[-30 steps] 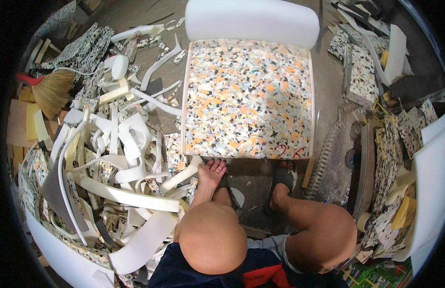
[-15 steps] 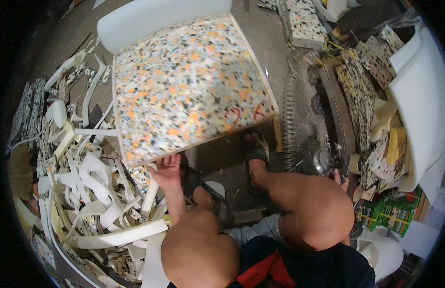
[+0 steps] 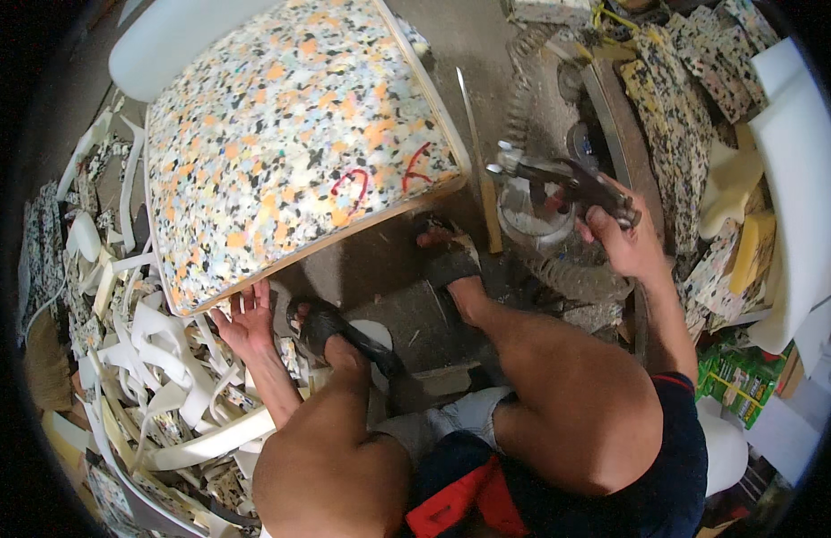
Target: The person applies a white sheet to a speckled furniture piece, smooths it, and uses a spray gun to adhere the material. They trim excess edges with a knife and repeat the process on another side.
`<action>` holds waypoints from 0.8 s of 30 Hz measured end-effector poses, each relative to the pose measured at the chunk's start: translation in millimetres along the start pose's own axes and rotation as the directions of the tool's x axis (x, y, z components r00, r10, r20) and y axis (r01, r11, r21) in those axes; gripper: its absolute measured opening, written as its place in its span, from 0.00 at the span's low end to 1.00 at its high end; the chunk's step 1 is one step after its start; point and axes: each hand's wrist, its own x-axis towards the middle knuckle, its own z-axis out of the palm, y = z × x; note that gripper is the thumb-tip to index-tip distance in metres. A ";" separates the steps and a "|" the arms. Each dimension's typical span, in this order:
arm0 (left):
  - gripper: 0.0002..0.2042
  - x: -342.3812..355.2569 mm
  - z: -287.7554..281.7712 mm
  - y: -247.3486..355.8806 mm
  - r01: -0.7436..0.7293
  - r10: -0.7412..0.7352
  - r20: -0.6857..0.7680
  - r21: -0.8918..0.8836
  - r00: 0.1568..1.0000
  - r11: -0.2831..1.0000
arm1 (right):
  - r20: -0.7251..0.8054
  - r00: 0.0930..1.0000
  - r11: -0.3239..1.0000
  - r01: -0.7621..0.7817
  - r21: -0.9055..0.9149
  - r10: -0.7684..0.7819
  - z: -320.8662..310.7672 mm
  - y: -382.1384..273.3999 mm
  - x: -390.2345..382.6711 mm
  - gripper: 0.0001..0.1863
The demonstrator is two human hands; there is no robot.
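Note:
A large cushion of speckled rebonded foam point(image 3: 290, 134) on a thin wooden frame lies tilted before my feet, with red hand-drawn marks near its closest edge. Palm up, my left hand point(image 3: 247, 323) has its fingers spread at the cushion's near left corner, fingertips at the frame's underside. My right hand point(image 3: 617, 235) is wrapped round the handle of a dark spray gun point(image 3: 581, 186), held off the floor to the right of the cushion. Below its nozzle hangs a round metal cup point(image 3: 534, 220), blurred by motion.
White foam offcuts point(image 3: 169, 345) are heaped at left. A coiled air hose point(image 3: 521, 94) runs along the floor at right. Beyond it stand speckled foam slabs point(image 3: 666, 125), a yellow foam block point(image 3: 753, 251) and green packets point(image 3: 740, 386). A thin wooden strip point(image 3: 490, 215) lies beside the cushion.
My right hand has come up from beside my right knee, lifting the spray gun toward the cushion. The left hand stays at the cushion's near left corner, and the view has shifted.

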 end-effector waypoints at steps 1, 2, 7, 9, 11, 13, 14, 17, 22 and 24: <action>0.30 7.5 -2.3 -3.7 0.009 -0.009 -0.023 0.010 1.000 1.000 | -0.001 0.998 0.997 0.066 -0.033 -0.066 -2.1 0.9 9.9 0.20; 0.31 14.9 -4.3 -5.9 0.010 -0.009 -0.065 0.020 0.998 1.000 | -0.005 0.988 0.985 0.155 -0.071 -0.156 -3.8 2.7 17.8 0.22; 0.33 38.1 -17.4 -9.0 -0.034 0.039 -0.050 0.095 0.998 0.995 | 0.110 0.969 0.971 0.228 -0.067 -0.220 -5.8 25.2 35.3 0.24; 0.32 39.4 -18.7 -7.6 -0.012 0.015 -0.040 0.088 0.999 0.996 | 0.106 0.958 0.961 0.272 -0.049 -0.265 -4.6 32.4 37.0 0.23; 0.32 37.5 -17.3 -6.5 -0.012 0.016 -0.044 0.091 0.999 0.996 | 0.104 0.953 0.958 0.286 0.000 -0.285 -4.5 35.8 38.5 0.24; 0.32 34.5 -14.3 -6.9 -0.023 0.028 -0.070 0.078 0.997 0.997 | 0.132 0.960 0.969 0.245 0.027 -0.246 -5.7 35.6 40.9 0.24; 0.32 33.0 -12.5 -7.4 -0.026 0.030 -0.079 0.060 0.996 0.998 | 0.163 0.966 0.980 0.198 0.030 -0.200 -7.2 34.5 42.3 0.24; 0.32 30.0 -9.3 -8.8 -0.034 0.039 -0.065 0.083 0.997 0.996 | 0.192 0.971 0.990 0.142 0.020 -0.143 -11.5 30.5 49.1 0.24; 0.33 32.4 -12.7 -7.5 -0.037 0.045 -0.056 0.127 0.997 0.991 | 0.163 0.978 0.991 0.122 0.047 -0.128 -16.7 32.0 60.9 0.24; 0.33 34.2 -15.2 -5.8 -0.039 0.045 -0.046 0.140 0.998 0.989 | 0.123 0.980 0.987 0.152 0.059 -0.158 -18.1 34.8 62.4 0.25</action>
